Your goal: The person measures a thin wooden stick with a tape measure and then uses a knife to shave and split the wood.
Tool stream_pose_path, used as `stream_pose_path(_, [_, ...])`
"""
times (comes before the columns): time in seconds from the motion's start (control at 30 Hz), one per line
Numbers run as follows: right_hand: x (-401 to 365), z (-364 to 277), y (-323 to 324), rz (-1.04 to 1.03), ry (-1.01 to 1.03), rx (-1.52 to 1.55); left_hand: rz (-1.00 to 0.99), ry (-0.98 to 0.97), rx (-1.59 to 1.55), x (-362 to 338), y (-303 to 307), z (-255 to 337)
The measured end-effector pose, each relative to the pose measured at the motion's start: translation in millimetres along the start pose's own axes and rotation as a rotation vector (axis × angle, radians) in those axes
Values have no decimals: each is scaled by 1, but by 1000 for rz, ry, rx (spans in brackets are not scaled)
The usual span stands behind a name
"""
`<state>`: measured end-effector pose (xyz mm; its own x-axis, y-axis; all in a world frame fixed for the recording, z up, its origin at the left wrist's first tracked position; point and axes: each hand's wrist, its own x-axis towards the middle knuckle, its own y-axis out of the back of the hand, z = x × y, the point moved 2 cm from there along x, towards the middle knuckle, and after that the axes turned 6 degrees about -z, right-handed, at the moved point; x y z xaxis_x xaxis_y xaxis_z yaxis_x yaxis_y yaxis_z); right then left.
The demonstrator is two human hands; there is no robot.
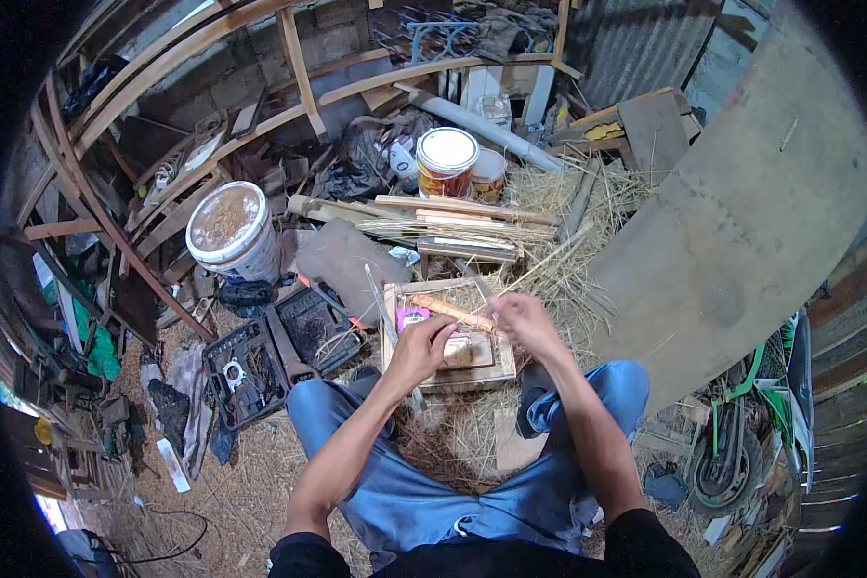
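Note:
I sit on a straw-strewn floor with my knees apart. My left hand and my right hand meet over a small wooden frame box in front of me. Both hands pinch a thin pale straw or fibre strand between the fingertips. An orange-brown stick lies across the box just beyond my fingers, and a pink packet rests at the box's left. A wood block sits inside the frame.
A white bucket stands at left, an open black tool case beside my left knee. A paint tin and bamboo strips lie beyond the box. A large board leans at right; a green scooter is lower right.

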<state>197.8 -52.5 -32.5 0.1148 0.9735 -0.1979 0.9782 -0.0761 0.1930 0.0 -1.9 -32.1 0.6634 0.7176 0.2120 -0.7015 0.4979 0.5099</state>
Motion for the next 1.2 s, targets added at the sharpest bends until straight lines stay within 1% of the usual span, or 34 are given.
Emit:
stream_pose_path(0.03, [1, 0, 10, 50, -39, 81, 3, 7, 15, 0, 3, 3])
stream_pose_path(0.07, [7, 9, 18, 79, 34, 15, 6, 12, 29, 1, 4, 5])
stream_pose_path(0.1, [4, 7, 13, 80, 34, 14, 6, 10, 28, 1, 2, 3])
stream_pose_path(0.17, [-4, -1, -12, 55, 66, -86, 49, -59, 31, 5, -6, -2])
stream_pose_path(0.2, [-1, 4, -22, -35, 111, -38, 61, -87, 59, 7, -9, -1])
stream_pose_path(0.23, [3, 8, -19, -39, 110, -37, 63, -83, 60, 8, -11, -2])
stream_pose_path(0.3, [9, 16, -12, -139, -13, 60, 108, -175, 52, 8, -10, -2])
stream_pose_path(0.37, [10, 16, -9, -109, 16, 5, 108, -174, 45, 8, -8, -1])
stream_pose_path(0.43, [9, 7, -1, 36, 88, -142, 62, -82, 61, 7, -7, -1])
stream_pose_path(0.47, [3, 5, 10, 150, 63, -119, 63, -82, 56, 4, -3, -1])
stream_pose_path(0.53, [4, 3, 49, 314, 33, -20, 80, -1, 55, -5, 16, -9])
stream_pose_path(0.63, [1, 7, 67, 332, 6, 69, 63, 39, 14, -12, 34, -21])
stream_pose_path(0.67, [3, 20, 56, 297, 62, 93, 61, 60, 40, -12, 32, -22])
stream_pose_path(0.7, [-4, 15, 38, 190, 39, 204, 58, 51, 38, -8, 28, -22])
stream_pose_path(0.73, [5, 33, 27, 125, 64, -46, 30, 80, 9, -5, 21, -24])
stream_pose_path(0.77, [0, 27, 9, 45, 107, -60, 2, 109, -22, -3, 13, -26])
stream_pose_path(0.8, [-5, 15, -8, -9, 4, 11, -47, 114, -34, 1, 9, -27])
stream_pose_path(0.83, [-5, 13, -15, -4, 4, 12, -51, 111, -35, 1, 7, -23])
stream_pose_path(0.9, [-4, 8, -24, -149, 20, 366, -75, 7, -28, 2, 4, -11])
stream_pose_path(0.93, [-3, 3, -21, -106, 12, 385, -42, -57, -43, 1, 5, -2])
stream_pose_path(1.07, [1, 2, -5, -71, 0, 496, -40, -36, -34, 1, 4, 1])
stream_pose_path(1.17, [-1, 1, 2, -27, -6, 438, -62, -39, -71, 2, 0, -4])
stream_pose_path(1.2, [0, 1, 3, -29, -8, 442, -79, -14, -60, 2, 0, -5])
